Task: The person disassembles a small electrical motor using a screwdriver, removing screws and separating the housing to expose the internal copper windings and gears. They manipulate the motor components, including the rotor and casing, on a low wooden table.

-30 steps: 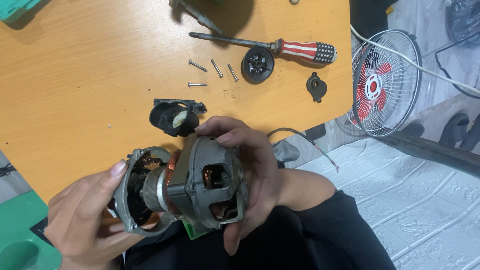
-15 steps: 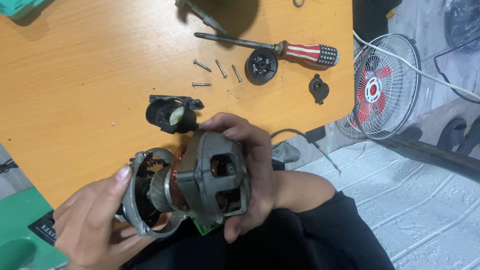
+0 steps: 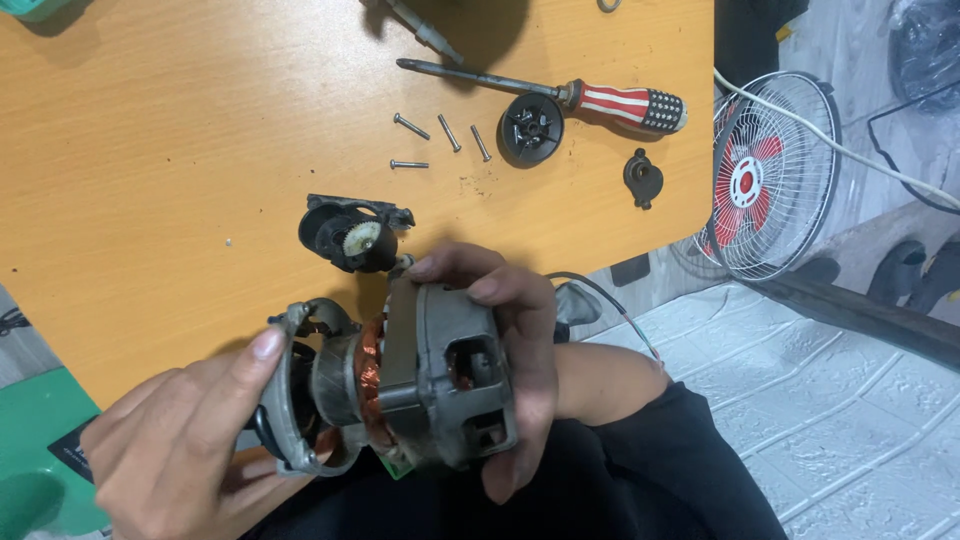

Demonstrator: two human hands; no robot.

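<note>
Both hands hold a grey metal fan motor point(image 3: 440, 375) with copper windings showing, just off the near edge of the orange table point(image 3: 180, 150). My right hand point(image 3: 510, 350) wraps the motor's main housing from the right. My left hand point(image 3: 185, 440) grips the round end cover point(image 3: 290, 395), which stands slightly apart from the housing. A black gear part point(image 3: 350, 235) lies on the table just beyond the motor.
A red-and-white striped screwdriver point(image 3: 570, 92) lies at the far side of the table, with several loose screws point(image 3: 440, 135), a black round cap point(image 3: 531, 128) and a small black knob point(image 3: 642, 177) near it. A red-bladed fan with white grille point(image 3: 770, 180) stands on the floor at right.
The motor has been turned and lifted a little; the end cover in my left hand has drawn further from the housing, showing more of the copper windings.
</note>
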